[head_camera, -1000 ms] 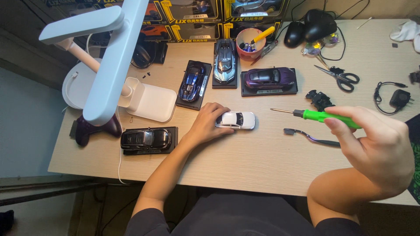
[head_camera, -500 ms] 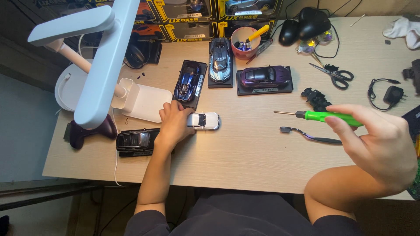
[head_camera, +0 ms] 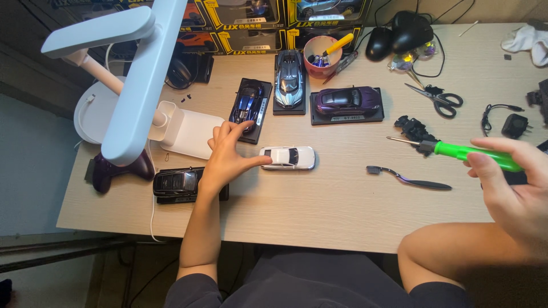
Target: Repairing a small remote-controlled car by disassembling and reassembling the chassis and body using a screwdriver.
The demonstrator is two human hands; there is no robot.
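Left hand [head_camera: 228,157] has opened flat, fingertips now only touching the white toy car [head_camera: 287,158]; car sits uncovered

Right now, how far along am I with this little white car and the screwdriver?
Early on. Done: the white model car lies loose on the desk, while the purple car sits on its base. In hand: your left hand touches the white car's end with a fingertip, and your right hand holds the green screwdriver away from it. Left: the tip hasn't reached the car.
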